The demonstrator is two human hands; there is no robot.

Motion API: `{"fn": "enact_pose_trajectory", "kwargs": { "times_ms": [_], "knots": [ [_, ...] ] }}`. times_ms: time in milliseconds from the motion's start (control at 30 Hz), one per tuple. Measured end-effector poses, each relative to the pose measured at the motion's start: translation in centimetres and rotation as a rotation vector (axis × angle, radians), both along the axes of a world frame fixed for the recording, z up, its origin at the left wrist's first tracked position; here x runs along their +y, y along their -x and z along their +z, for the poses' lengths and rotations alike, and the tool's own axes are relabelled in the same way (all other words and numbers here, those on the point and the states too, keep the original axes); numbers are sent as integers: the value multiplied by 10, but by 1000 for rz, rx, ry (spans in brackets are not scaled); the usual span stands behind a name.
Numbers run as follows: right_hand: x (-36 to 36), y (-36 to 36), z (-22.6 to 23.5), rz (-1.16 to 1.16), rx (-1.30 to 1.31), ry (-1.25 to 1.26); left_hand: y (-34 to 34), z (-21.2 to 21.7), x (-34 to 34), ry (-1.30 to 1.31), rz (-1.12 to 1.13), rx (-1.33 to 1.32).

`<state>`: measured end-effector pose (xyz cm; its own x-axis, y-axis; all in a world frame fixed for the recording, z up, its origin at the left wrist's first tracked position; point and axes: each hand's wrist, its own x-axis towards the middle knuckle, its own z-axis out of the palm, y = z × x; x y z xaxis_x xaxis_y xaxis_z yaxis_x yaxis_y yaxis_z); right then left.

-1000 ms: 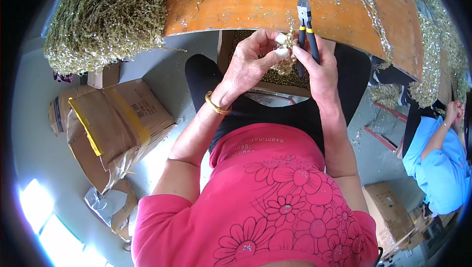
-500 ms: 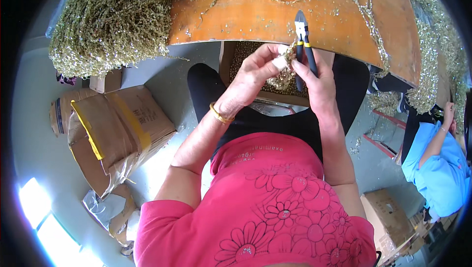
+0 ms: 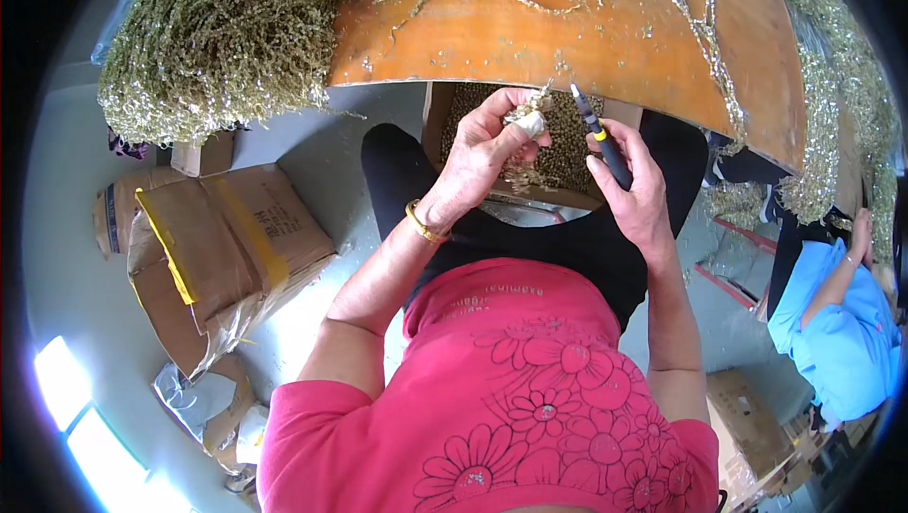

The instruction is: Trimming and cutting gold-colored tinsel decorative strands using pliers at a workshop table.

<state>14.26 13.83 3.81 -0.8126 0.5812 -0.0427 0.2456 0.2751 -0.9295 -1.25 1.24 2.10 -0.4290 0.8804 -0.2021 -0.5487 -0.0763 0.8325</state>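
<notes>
My left hand (image 3: 484,146) is closed in a pinch on a small gold glitter strand (image 3: 535,103), with white wrapping on its fingers. Part of the strand hangs below the fingers, and its tip sticks up by the table edge. To the right, my right hand (image 3: 636,177) grips black-handled cutting pliers (image 3: 590,120) with yellow bands. The pliers' jaws point up toward the table edge, apart from the strand. Beneath both hands is a cardboard box (image 3: 436,121) holding many small gold beads (image 3: 570,146).
An orange-brown table (image 3: 530,45) curves across the top. A thick pile of glitter strands (image 3: 218,40) overhangs its left side; a loose strand (image 3: 705,35) lies at right. An open carton (image 3: 232,239) stands on the left. A person in blue (image 3: 842,324) sits at far right.
The pliers have moved down and slightly right, away from the left hand, and turned edge-on. My left hand has shifted slightly left, still pinching the strand.
</notes>
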Motion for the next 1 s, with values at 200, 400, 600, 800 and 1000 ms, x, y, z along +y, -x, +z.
{"fn": "enact_pose_trajectory", "kwargs": {
  "times_ms": [200, 400, 600, 800, 1000],
  "knots": [
    [-6, -1, 6, 80, 2, -164, -6, 2, -1, 135, 58, 265],
    [-9, -2, 4, 97, -14, -177, -10, 1, -5, 173, 125, 578],
    [-7, -5, -4, 112, -30, -122, -3, -1, -4, 152, 109, 868],
    [-8, -3, -11, 142, -104, 3, -2, -7, -7, 118, 70, 942],
    [-12, 0, -22, 201, -188, 35, -2, -24, -15, 295, -65, 702]
  ]
}}
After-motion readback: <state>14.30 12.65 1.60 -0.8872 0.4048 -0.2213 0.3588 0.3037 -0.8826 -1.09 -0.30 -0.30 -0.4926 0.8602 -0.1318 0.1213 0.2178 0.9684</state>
